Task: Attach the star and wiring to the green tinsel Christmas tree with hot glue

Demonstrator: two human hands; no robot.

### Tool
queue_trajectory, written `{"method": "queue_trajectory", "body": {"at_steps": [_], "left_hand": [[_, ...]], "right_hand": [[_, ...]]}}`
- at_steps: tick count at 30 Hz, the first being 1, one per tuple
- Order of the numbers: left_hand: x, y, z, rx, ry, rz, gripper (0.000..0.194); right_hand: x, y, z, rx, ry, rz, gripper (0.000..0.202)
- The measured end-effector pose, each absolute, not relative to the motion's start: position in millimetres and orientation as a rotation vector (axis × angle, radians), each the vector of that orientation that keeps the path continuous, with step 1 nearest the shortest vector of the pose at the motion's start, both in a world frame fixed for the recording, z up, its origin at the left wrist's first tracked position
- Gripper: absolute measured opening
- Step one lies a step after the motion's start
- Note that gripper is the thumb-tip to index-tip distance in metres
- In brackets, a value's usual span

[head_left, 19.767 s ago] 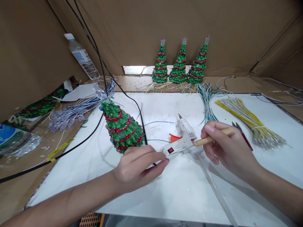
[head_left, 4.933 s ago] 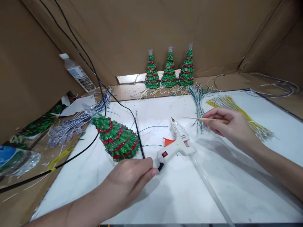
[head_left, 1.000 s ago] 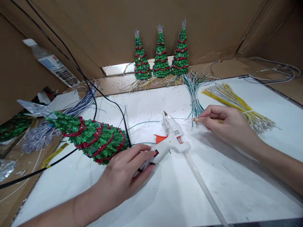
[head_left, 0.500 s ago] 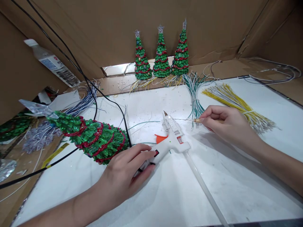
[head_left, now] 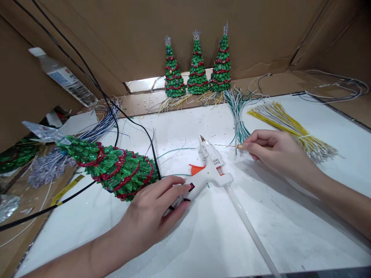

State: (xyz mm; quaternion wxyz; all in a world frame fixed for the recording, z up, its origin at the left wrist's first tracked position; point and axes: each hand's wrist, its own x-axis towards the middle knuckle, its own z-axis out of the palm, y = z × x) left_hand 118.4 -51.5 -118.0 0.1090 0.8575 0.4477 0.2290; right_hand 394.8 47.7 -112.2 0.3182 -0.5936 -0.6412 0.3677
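My left hand [head_left: 160, 206] is closed around the handle of a white hot glue gun [head_left: 213, 170], which lies on the white board with its orange trigger facing left. A clear glue stick [head_left: 251, 229] runs out of its back end. To the right, my right hand [head_left: 271, 152] pinches a thin needle tool [head_left: 239, 146] with a small wooden handle; most of the handle is hidden in the fingers. Its fine shaft points left at the front of the glue gun; whether it touches cannot be told. A large green Christmas tree [head_left: 116, 170] with red garlands lies beside my left hand.
Three small Christmas trees [head_left: 198, 73] stand along the cardboard back wall. Bundles of green-white wires [head_left: 239, 119], yellow-white wires [head_left: 290, 127] and blue-white wires [head_left: 98, 127] lie around the white board [head_left: 185, 131]. Black cables [head_left: 139, 124] hang across the left. A plastic bottle [head_left: 65, 79] leans there.
My right hand has shifted very slightly left with the needle tool. The left hand and the glue gun have stayed in place.
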Motion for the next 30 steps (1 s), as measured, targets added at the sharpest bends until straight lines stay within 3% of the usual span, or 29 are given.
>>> {"method": "queue_trajectory", "body": {"at_steps": [9,12,17,24,30], "left_hand": [[119.6,-52.7,-119.2,2.515,1.306,0.673,0.022],[120.1,-52.1,-119.0,2.513,1.311,0.668,0.021],[119.2,-52.0,-118.9,2.510,1.313,0.667,0.021],[120.9,-52.1,-118.5,2.503,1.315,0.671,0.020],[119.6,-52.0,-119.1,2.502,1.318,0.680,0.021]], "right_hand": [[407.1,50.3,-129.9,-1.590,-1.871,1.087,0.035],[408.0,51.3,-132.2,-1.544,-1.909,1.124,0.033],[405.7,51.1,-128.2,-1.593,-2.068,1.021,0.043],[405.8,49.9,-132.4,-1.552,-2.015,1.151,0.032],[402.5,48.7,-127.9,-1.619,-2.102,1.072,0.041]]}}
